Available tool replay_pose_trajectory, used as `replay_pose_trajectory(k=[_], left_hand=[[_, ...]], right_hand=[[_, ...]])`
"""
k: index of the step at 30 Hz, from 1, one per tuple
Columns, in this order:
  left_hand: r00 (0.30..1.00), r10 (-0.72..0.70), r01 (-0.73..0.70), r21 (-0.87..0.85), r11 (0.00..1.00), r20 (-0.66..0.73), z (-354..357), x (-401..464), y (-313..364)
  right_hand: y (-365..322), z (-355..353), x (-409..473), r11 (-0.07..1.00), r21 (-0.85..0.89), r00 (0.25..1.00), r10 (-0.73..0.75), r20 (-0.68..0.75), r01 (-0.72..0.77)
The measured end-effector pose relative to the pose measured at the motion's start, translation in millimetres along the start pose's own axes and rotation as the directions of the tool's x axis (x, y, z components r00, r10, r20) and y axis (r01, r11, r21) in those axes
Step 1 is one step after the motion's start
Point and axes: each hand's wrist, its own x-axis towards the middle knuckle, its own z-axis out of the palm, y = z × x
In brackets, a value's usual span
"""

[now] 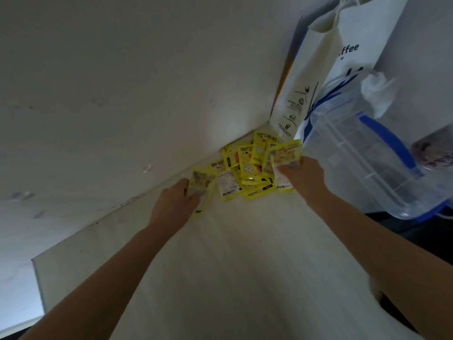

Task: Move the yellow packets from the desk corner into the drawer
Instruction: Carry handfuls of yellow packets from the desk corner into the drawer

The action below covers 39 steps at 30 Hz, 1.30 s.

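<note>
The packets (247, 168) lie in a loose heap pushed into the table (220, 266) corner where it meets the wall (122, 82), so they can only be reached from the front; both hands come at the heap from its two sides, likely to gather it in one go. The left hand (176, 202) is at the heap's left edge, fingers curled round one packet (199, 185) that has tipped up off the table. The right hand (302, 174) is at the right edge and grips another packet (285, 155), lifted and tilted above the rest. Both forearms stretch far forward, converging toward the corner. A paper bag (306, 94) and a clear bin (367, 153) crowd the right side, just beside the right hand. No drawer is in view, so the carry is not yet begun.
</note>
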Motion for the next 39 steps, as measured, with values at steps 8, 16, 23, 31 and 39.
replay_pose_trajectory(k=[8, 16, 23, 31, 39], left_hand=[[0.917, -0.321, 0.398, -0.595, 0.698, 0.237, 34.3, 48.4, 48.2], [0.854, -0.467, 0.478, -0.702, 0.529, 0.23, 62.9, 62.7, 63.2], [0.818, -0.506, 0.496, -0.779, 0.383, 0.272, 65.0, 66.8, 70.5], [0.85, -0.463, 0.47, -0.755, 0.456, 0.25, 70.0, 57.6, 66.2], [0.863, -0.455, 0.431, -0.788, 0.44, 0.219, 55.6, 31.8, 32.8]], right_hand=[[4.0, 5.8, 34.7, 0.92, 0.298, 0.966, 0.258, 0.035, -0.256], [-2.1, 28.1, 56.2, 0.939, 0.201, 0.96, 0.275, 0.051, -0.279], [8.4, 39.8, 64.8, 0.946, 0.189, 0.963, 0.247, 0.104, -0.263], [-5.8, 27.1, 38.6, 0.974, 0.146, 0.985, 0.17, 0.023, -0.172], [31.6, 13.2, 16.6, 0.872, 0.438, 0.969, 0.246, -0.01, -0.217]])
